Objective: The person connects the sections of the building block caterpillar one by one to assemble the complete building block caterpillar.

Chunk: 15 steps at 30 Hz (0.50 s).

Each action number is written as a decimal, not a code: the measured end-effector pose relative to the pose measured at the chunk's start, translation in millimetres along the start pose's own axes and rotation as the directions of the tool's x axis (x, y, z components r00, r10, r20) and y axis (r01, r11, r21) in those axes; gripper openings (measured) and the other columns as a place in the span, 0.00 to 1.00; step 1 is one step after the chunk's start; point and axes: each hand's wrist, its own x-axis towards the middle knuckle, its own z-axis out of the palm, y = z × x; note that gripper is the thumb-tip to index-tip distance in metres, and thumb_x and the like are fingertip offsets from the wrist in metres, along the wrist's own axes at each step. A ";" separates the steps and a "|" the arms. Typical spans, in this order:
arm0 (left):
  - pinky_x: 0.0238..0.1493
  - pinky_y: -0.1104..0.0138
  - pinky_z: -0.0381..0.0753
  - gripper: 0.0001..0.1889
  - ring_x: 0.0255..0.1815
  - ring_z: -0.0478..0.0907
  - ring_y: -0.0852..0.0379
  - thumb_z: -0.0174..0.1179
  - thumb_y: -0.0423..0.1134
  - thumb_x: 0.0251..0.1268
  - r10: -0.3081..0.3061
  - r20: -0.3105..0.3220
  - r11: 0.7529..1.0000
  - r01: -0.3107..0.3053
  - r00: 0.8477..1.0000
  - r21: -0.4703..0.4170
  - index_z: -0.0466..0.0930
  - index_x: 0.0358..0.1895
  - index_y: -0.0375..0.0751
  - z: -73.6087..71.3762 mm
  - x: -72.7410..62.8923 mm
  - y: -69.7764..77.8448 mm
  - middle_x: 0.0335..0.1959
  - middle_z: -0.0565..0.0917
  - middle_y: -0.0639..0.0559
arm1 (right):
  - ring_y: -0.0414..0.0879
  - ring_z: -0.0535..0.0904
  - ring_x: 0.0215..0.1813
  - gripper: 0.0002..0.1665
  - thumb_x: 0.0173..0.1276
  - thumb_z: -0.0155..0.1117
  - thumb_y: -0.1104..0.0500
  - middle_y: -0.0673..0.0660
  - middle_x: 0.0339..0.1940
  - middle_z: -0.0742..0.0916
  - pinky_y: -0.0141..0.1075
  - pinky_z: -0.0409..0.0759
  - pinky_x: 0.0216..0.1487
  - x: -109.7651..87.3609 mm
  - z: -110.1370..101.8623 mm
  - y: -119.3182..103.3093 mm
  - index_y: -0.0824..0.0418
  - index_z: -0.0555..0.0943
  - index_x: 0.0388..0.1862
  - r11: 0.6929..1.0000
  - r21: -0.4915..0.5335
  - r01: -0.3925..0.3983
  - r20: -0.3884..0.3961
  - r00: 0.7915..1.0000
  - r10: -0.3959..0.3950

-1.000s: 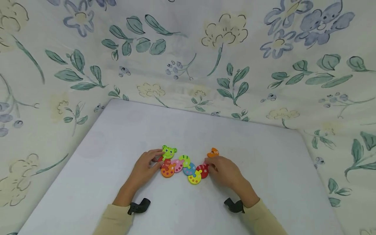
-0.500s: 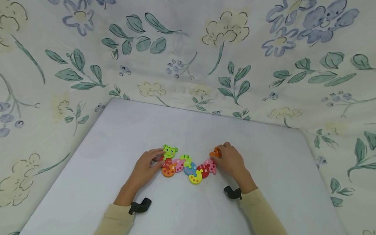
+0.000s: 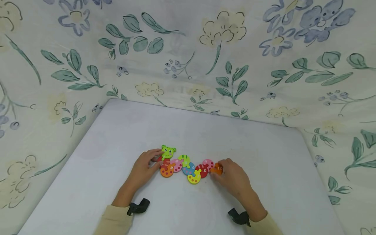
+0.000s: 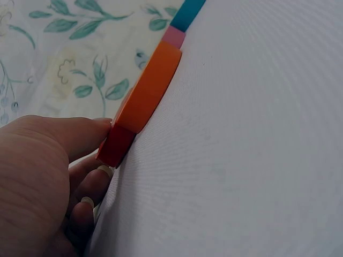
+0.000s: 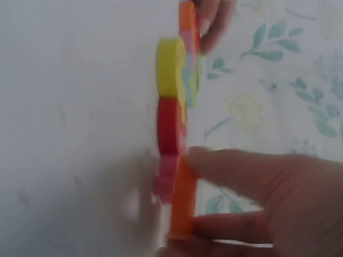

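A wooden caterpillar puzzle of joined, numbered round pieces lies across the table. At its left end is a green smiling head (image 3: 168,151), with a red piece (image 4: 118,145) just below. My left hand (image 3: 144,165) grips the red piece between thumb and fingers, its fingertips at the head's edge. An orange piece marked 10 (image 3: 217,168) is pinched by my right hand (image 3: 235,179) at the right end. It overlaps the pink piece marked 9 (image 3: 208,164) in the right wrist view. A red piece marked 8 (image 3: 201,171) joins that pink one.
Between the ends run an orange piece (image 3: 167,170), a pink piece (image 3: 176,165), a green striped piece (image 3: 184,160), a blue piece (image 3: 188,168) and a yellow piece (image 3: 194,177). The white table (image 3: 188,130) meets a floral cloth (image 3: 176,49) at its back and sides.
My right hand let go of the pink 9 piece, took hold of the orange 10 piece above it, and brought that down beside the pink one. My left hand stayed in place.
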 end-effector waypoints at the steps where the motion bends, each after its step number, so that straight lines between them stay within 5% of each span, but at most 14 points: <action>1: 0.50 0.59 0.79 0.24 0.50 0.76 0.58 0.71 0.40 0.70 -0.005 0.001 1.000 0.005 1.000 -0.002 0.82 0.67 0.47 0.0 -0.4 -0.4 0.68 0.79 0.51 | 0.44 0.76 0.35 0.32 0.59 0.83 0.44 0.53 0.39 0.84 0.36 0.83 0.39 -2.0 3.0 -2.2 0.62 0.86 0.54 1.000 -0.022 -0.002 0.008 1.000 0.003; 9: 0.50 0.59 0.79 0.23 0.50 0.76 0.58 0.71 0.40 0.69 -0.007 0.000 1.000 0.007 1.000 0.001 0.82 0.67 0.47 -0.4 -2.4 -2.4 0.68 0.79 0.51 | 0.43 0.73 0.32 0.30 0.57 0.84 0.44 0.54 0.35 0.79 0.34 0.82 0.34 -8.8 19.1 -11.8 0.64 0.85 0.48 0.992 -0.124 0.027 -0.024 0.999 -0.031; 15: 0.50 0.58 0.79 0.23 0.49 0.75 0.58 0.72 0.39 0.69 0.005 -0.006 1.000 -0.005 1.000 -0.004 0.82 0.66 0.48 0.6 -0.5 -2.3 0.68 0.79 0.52 | 0.44 0.73 0.34 0.31 0.57 0.83 0.41 0.54 0.38 0.80 0.35 0.81 0.35 -1.9 20.8 -0.6 0.61 0.84 0.48 0.997 -0.056 -0.044 -0.053 0.998 0.041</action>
